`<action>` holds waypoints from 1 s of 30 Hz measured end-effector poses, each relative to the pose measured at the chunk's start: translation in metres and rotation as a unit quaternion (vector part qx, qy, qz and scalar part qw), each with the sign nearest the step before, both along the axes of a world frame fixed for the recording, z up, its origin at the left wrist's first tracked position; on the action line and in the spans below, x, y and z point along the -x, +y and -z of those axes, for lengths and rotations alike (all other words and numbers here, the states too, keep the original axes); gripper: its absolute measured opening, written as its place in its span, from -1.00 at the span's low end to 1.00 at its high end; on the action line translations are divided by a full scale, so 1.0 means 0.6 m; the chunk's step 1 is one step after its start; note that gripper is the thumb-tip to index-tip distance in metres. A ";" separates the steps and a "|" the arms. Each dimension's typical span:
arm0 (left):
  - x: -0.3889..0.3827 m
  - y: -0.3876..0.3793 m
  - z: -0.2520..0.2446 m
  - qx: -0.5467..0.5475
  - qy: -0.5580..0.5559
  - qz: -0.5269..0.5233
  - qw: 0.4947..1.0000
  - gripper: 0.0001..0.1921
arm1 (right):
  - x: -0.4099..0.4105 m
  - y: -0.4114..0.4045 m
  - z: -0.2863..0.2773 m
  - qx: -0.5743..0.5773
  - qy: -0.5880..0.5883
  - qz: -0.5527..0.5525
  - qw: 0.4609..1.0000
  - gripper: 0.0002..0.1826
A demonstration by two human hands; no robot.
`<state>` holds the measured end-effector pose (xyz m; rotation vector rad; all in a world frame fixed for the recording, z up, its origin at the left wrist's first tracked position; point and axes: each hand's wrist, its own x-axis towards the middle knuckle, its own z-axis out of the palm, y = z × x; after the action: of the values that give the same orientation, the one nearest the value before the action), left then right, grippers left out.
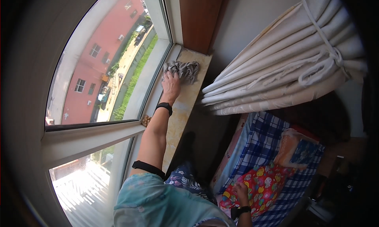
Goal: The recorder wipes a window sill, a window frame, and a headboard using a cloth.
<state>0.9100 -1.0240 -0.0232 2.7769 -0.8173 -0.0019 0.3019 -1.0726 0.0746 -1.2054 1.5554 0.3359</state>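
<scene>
My left hand (pixel 171 84) reaches out along the window sill (pixel 179 108) and presses on a crumpled grey cloth (pixel 188 70), its fingertips in the folds. The cloth lies near the sill's far end, beside the window frame. At the lower right, my right hand (pixel 241 190) hangs with loosely curled fingers and nothing visible in it. From this view it overlaps a red patterned fabric (pixel 265 191) on the bed; whether it touches the fabric I cannot tell. Both wrists wear dark bands, and another dark band circles my left upper arm.
Window panes (pixel 106 58) in a pale frame (pixel 94 138) stand at the left. A small brown beaded-looking object (pixel 146 120) sits in the frame's corner. A tied pale curtain (pixel 284 58) hangs at the right, above a bed with a blue checked cover (pixel 266 129). A brown wooden panel (pixel 200 20) meets the sill's far end.
</scene>
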 end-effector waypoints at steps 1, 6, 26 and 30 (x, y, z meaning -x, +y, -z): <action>0.025 0.013 -0.007 0.000 -0.005 0.000 1.000 -0.65 | 0.006 0.002 0.001 0.000 -0.005 0.000 1.000 -0.73; 0.165 0.094 -0.022 0.005 0.067 -0.049 0.997 -0.69 | 0.083 0.013 0.026 0.034 -0.078 -0.021 0.996 -0.71; 0.538 0.467 -0.031 -0.159 0.098 0.272 0.944 -0.74 | 0.441 0.302 0.093 0.071 -0.099 0.130 0.984 -0.81; 0.516 0.432 -0.041 -0.190 0.077 0.386 0.900 -0.75 | 0.428 0.376 0.071 0.084 -0.122 0.189 0.971 -0.81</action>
<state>0.6001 -0.7647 0.0015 2.5021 -1.9761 -0.5664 0.0453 -0.8471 0.0321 -1.0055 1.5769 -0.1905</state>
